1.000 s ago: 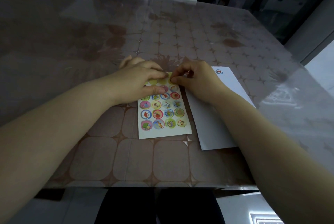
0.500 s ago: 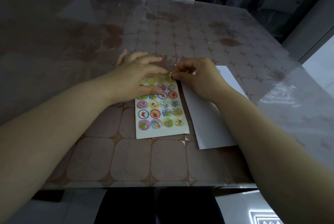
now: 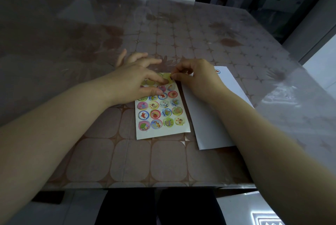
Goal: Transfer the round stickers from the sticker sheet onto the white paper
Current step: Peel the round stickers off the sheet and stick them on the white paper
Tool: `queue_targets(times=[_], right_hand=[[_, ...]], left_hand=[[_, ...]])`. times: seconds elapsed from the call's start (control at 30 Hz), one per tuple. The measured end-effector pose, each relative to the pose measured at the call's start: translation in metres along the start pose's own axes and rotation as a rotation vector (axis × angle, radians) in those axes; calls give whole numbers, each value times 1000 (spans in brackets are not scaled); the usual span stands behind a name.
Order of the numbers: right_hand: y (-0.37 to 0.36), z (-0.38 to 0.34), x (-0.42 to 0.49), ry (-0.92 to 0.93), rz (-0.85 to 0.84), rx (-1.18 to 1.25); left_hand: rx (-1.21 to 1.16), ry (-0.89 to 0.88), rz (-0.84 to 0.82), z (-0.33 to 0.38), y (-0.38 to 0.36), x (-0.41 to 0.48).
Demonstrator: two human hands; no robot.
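The table point(image 3: 163, 24) under its glossy patterned cover carries everything, and your white paper point(image 3: 209, 124) lies on it to the right, just beside the sticker sheet point(image 3: 161, 133), their long edges nearly meeting. The sheet lies flat in front of you with most of its rows of round stickers in place, so by my reckoning the task is only just under way. Your left hand point(image 3: 134, 81) rests on the sheet's far half, fingers straight and now spread wider than a second ago, thumb pressing down to pin the backing. Your right hand point(image 3: 198, 77) is curled, thumb and forefinger pinching the edge of the yellow sticker point(image 3: 166, 76) at the far right corner of the sheet. A second ago those fingertips were only picking at that corner; now the edge seems caught between them, though how much has lifted is too small to tell. That suggests the peel has begun and the carry to the paper comes next. One small sticker point(image 3: 217, 71) already sits at the paper's far corner, hidden by your hand half a second ago and showing again.
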State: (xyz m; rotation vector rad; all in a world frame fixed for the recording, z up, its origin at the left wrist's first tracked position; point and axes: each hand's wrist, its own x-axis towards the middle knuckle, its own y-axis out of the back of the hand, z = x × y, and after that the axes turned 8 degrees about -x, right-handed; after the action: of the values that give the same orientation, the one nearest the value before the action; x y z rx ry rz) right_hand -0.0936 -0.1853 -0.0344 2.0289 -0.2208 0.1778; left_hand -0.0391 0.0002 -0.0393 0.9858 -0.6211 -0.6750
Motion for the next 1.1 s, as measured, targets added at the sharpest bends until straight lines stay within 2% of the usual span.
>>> queue_targets(times=[0.37,0.53,0.63,0.77,1.1], right_hand=[[-5,-1,2,-2,43,-58],[36,16,2,-162,101,166],[69,49,-11,-301,22,71],[70,73,-16,-474,-126,26],[65,67,-15,-460,-129,-22]], left_hand=[[76,-88,50,-3,-2,2],[87,-95,65,-7,-4,0],[81,-129,127,-10,-3,-1],[94,-186,166,-9,-4,2],[79,-176,181,-7,-4,3]])
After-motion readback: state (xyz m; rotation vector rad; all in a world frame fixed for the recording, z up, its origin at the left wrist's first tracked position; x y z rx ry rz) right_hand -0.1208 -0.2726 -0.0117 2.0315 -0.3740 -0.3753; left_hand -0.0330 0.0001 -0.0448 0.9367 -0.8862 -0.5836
